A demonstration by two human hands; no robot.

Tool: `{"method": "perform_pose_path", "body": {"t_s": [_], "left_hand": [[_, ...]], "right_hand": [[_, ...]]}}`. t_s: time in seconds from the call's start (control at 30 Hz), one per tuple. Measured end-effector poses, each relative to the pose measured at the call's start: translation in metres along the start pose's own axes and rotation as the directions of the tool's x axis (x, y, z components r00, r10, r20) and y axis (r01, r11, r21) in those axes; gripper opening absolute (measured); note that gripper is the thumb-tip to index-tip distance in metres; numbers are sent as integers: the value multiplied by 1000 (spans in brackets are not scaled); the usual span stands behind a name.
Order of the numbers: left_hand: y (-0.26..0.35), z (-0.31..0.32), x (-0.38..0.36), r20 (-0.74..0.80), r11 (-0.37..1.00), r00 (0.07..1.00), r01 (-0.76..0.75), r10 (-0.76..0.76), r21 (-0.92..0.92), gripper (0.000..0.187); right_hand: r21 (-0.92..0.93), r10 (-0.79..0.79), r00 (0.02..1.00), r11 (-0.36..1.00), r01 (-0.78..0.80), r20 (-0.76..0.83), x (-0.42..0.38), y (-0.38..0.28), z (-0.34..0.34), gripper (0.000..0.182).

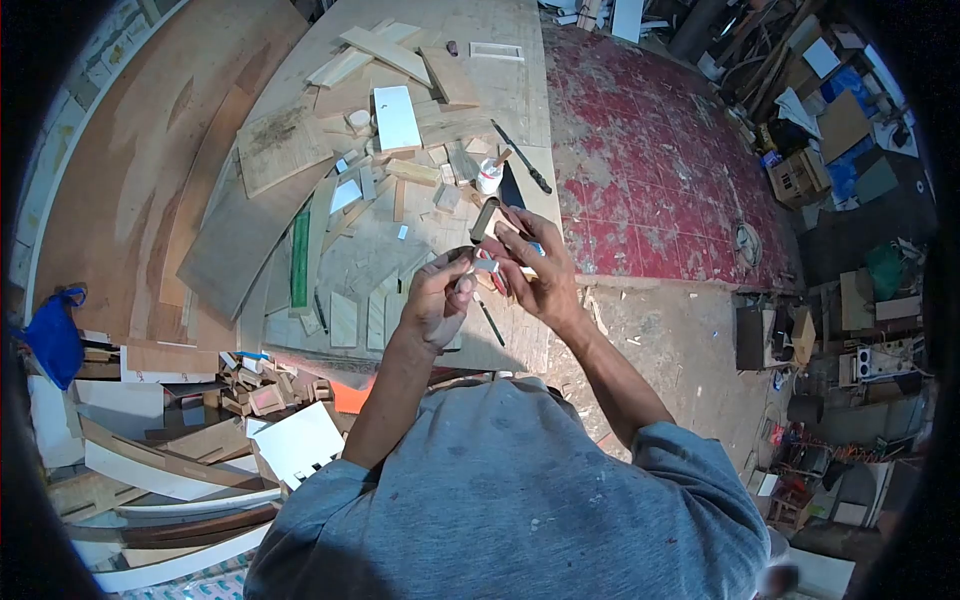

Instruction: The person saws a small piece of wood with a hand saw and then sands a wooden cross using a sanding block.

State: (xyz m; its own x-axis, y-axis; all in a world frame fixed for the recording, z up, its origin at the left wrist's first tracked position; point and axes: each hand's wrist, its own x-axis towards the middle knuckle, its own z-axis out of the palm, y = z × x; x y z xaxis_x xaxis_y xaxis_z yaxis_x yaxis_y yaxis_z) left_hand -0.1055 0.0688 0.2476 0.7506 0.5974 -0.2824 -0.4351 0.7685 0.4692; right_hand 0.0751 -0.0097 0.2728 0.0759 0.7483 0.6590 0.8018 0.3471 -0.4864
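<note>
Two hands meet over the near right part of a scrap-strewn plywood workbench (300,60), working on one small pale wooden piece (487,265).

Left hand (437,300) is pinched narrow on the small piece from the left; right hand (535,275) cups it from the right and also grips a thin dark flat strip (484,220) that stands up from its fingers. Judging by the white glue bottle (489,177) just beyond and the many loose offcuts, the piece looks mid-assembly, nothing yet set down finished. Open room is scant on the bench: a white rectangular board (397,118) and a green strip (300,260) lie far and left, and the bench's right edge runs just beside the right hand, with worn red floor (650,170) past it.
</note>
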Motion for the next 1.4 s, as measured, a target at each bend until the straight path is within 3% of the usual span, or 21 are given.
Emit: {"method": "perform_pose_path", "body": {"t_s": [0.03, 0.13, 0.2, 0.27, 0.37, 0.4, 0.47, 0.53, 0.57, 0.6, 0.67, 0.7, 0.77, 0.87, 0.93, 1.0, 1.03, 1.1, 1.27, 1.3, 1.4], "left_hand": [[2, -1, 1, 13, 1000, 1000, -23, 23, -3, 17], [3, -1, -1, -34, 1000, 999, -23, 23, -3, 19], [2, -2, 2, -19, 999, 999, -26, 26, -25, 19], [0, -1, 2, -38, 999, 999, -23, 23, -23, 19], [0, 0, 2, -27, 999, 999, -37, 37, -9, 19], [1, 1, 2, -4, 998, 998, -57, 57, -2, 20], [0, -8, 5, 10, 999, 999, -50, 50, 3, 20], [1, 0, 3, 27, 999, 999, -43, 43, 0, 20], [3, 13, -2, -49, 974, 992, -100, 112, 203, 21], [5, 21, -5, -114, 908, 974, -138, 198, 396, 22], [-1, 9, 2, -48, 847, 951, -248, 305, 471, 25], [-4, 4, 7, 30, 768, 917, -350, 397, 536, 29], [-11, -6, 14, 36, 716, 892, -385, 450, 583, 26], [-6, -2, 11, 79, 590, 851, -424, 519, 687, 19], [-4, 1, 11, 116, 521, 837, -434, 534, 735, 14], [-5, 3, 13, 178, 311, 758, -454, 627, 835, 7], [-5, 3, 14, 180, 310, 759, -454, 626, 835, 7], [-6, 4, 15, 486, -197, 503, -522, 715, 830, 10], [-6, 6, 15, 534, -260, 427, -549, 730, 794, 9], [-6, 7, 14, 552, -282, 407, -556, 728, 782, 10], [-7, 6, 15, 512, -227, 404, -572, 758, 788, 10]], "right_hand": [[60, -55, 998, 997, 57, -34, -2, -2, 3, 46], [-50, -99, 995, 994, 100, 22, 0, 5, 3, 49], [-2, -20, 1000, 1000, 20, -2, 1, 4, 2, 49], [20, -114, 991, 993, 113, 72, -2, 1, 0, 50], [21, -12, 1000, 1000, 12, -17, -1, 9, 6, 49], [-20, -112, 992, 993, 114, 57, 3, -4, 0, 45], [3, -113, 994, 994, 113, 15, 7, 7, 0, 41], [-100, 75, 982, 991, -94, -174, 12, 29, -4, 41], [-46, 147, 969, 986, -159, -199, 14, 37, -11, 41], [-52, 143, 971, 986, -156, -193, 16, 35, -18, 41], [183, 348, 927, 929, -321, -141, 18, 16, -21, 42], [181, 347, 927, 930, -320, -140, 16, 14, -22, 42], [232, 361, 933, 907, -351, -1, 10, 9, -21, 43], [-10, 189, 981, 982, -189, 50, 7, -10, -17, 45], [-65, 182, 982, 982, -179, 40, 7, -16, -14, 45], [-108, 249, 967, 964, -242, 57, 9, -21, -14, 45], [-137, 221, 974, 967, -213, 44, 10, -23, -12, 45], [-175, 242, 970, 957, -233, 28, 11, -28, -7, 45], [-74, 258, 965, 964, -254, 46, 13, -31, 1, 43], [-147, 271, 963, 953, -266, 14, 17, -28, -1, 42], [-144, 196, 979, 972, -187, 52, 13, -36, 5, 41]]}}
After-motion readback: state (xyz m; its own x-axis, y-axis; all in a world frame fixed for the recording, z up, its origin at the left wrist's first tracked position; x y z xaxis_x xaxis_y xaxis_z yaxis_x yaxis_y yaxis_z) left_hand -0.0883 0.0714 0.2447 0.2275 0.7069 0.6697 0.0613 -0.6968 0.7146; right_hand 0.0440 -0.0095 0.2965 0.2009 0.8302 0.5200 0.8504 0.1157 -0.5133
